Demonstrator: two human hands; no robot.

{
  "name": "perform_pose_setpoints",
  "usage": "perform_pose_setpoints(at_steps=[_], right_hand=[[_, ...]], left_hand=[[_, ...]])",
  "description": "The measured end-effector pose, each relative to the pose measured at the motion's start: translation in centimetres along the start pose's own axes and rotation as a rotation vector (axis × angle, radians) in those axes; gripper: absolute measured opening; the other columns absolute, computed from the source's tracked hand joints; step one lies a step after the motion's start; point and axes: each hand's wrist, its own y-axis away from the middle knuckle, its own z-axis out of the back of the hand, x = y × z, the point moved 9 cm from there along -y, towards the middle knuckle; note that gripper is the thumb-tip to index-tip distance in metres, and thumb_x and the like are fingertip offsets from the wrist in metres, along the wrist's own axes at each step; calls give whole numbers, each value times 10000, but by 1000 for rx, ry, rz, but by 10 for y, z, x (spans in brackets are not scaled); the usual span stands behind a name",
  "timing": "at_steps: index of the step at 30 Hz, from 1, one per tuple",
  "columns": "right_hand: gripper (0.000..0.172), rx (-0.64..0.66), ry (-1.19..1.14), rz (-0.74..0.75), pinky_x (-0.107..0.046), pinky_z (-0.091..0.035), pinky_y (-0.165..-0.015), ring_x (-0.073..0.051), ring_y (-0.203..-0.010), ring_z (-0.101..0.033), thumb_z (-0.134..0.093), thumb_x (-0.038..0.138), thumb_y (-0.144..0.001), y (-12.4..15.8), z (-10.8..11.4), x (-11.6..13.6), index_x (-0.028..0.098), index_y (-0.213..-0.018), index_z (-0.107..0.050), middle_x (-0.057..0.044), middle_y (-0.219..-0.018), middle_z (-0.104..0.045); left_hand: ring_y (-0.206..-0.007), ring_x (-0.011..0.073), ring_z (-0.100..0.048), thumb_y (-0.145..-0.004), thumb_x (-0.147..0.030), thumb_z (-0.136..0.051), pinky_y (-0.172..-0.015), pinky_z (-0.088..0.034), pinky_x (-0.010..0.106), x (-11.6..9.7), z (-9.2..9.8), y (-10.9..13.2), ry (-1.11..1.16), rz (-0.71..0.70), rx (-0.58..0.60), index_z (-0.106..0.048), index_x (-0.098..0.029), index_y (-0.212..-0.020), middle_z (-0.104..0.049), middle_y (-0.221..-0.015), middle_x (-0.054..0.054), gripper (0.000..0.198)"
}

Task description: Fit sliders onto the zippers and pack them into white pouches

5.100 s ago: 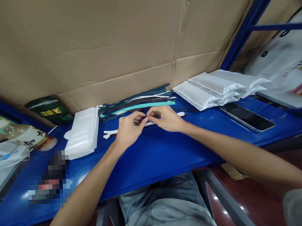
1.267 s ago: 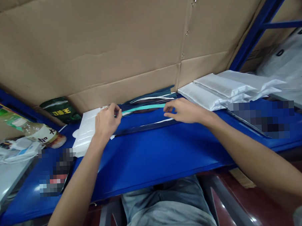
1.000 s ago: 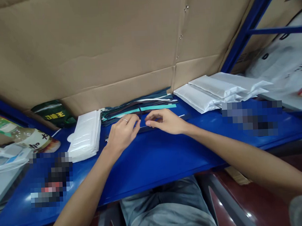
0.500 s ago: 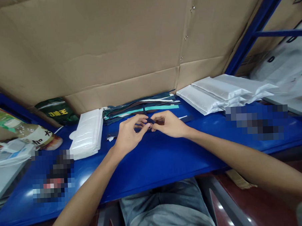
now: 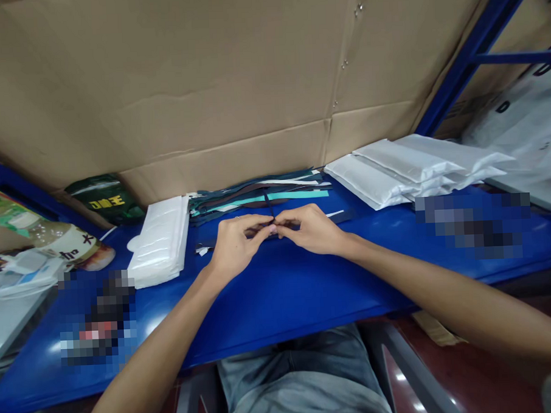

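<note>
Over the middle of the blue table (image 5: 279, 297), my left hand (image 5: 238, 241) and my right hand (image 5: 310, 229) meet fingertip to fingertip. Both are closed in a pinch on a thin dark strip (image 5: 268, 205), whose end stands up beyond the fingers. The rest of it is mostly hidden behind my fingers. Just behind the hands lies a bundle of long flat strips (image 5: 257, 195) in black, dark green, turquoise and white. A small white scrap (image 5: 203, 251) is near my left wrist.
White padded packets (image 5: 392, 171) are stacked at the right. A white packet stack (image 5: 160, 236) stands at the left, beside a dark green pouch (image 5: 106, 202) and a plastic bottle (image 5: 67, 240). A cardboard panel (image 5: 206, 81) closes off the back. Two blurred-out items lie at the sides.
My fingertips have come closer together, and less of the dark piece shows between them. The strip end now stands more upright behind the fingers. The view has shifted slightly.
</note>
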Motion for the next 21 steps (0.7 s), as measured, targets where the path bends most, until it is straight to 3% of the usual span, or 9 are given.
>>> perform_pose_setpoints(at_steps=[4, 8, 12, 15, 18, 21], right_hand=[[225, 25, 12, 6, -321, -494, -744, -204, -810, -714, -579, 369, -1045, 0, 0, 5, 243, -985, -756, -17, -895, -791], [216, -18, 168, 81, -332, -464, -775, -212, -818, -663, -510, 324, -1067, -4, 3, 9, 239, -988, -692, -37, -925, -746], [228, -79, 331, 92, -363, -458, -813, -237, -843, -634, -463, 322, -1077, -10, 18, -11, 232, -991, -654, -66, -946, -707], [222, -167, 431, 29, -411, -492, -893, -277, -940, -656, -495, 327, -1048, -14, 52, -40, 215, -979, -673, -116, -1021, -707], [246, -261, 559, -83, -474, -513, -992, -326, -1062, -674, -505, 330, -1021, -12, 97, -71, 204, -987, -714, -168, -1131, -725], [293, -314, 645, -229, -498, -539, -998, -356, -1111, -693, -503, 361, -1012, -5, 133, -94, 212, -1044, -754, -171, -1151, -765]], left_hand=[[-887, 221, -832, -989, -311, -752, -824, -721, 341, 0, 8, -1, -53, -22, -25, -863, -244, -1064, -851, -1061, 31, 150], [-809, 207, -828, -1007, -273, -703, -769, -714, 324, -5, 7, 0, -96, -36, 7, -856, -234, -1071, -853, -1029, 32, 170], [-822, 209, -826, -990, -226, -684, -810, -698, 335, -4, 19, -4, -231, -38, 1, -851, -230, -1089, -854, -986, 30, 194], [-843, 217, -823, -970, -243, -690, -858, -681, 344, 15, 53, -9, -333, 68, -80, -848, -208, -1088, -851, -962, 36, 200], [-881, 236, -815, -945, -273, -693, -929, -652, 372, 39, 106, -10, -522, 204, -191, -839, -183, -1097, -844, -947, 53, 229], [-908, 258, -802, -947, -299, -668, -930, -630, 392, 59, 156, -5, -672, 317, -284, -829, -153, -1127, -835, -969, 89, 281]])
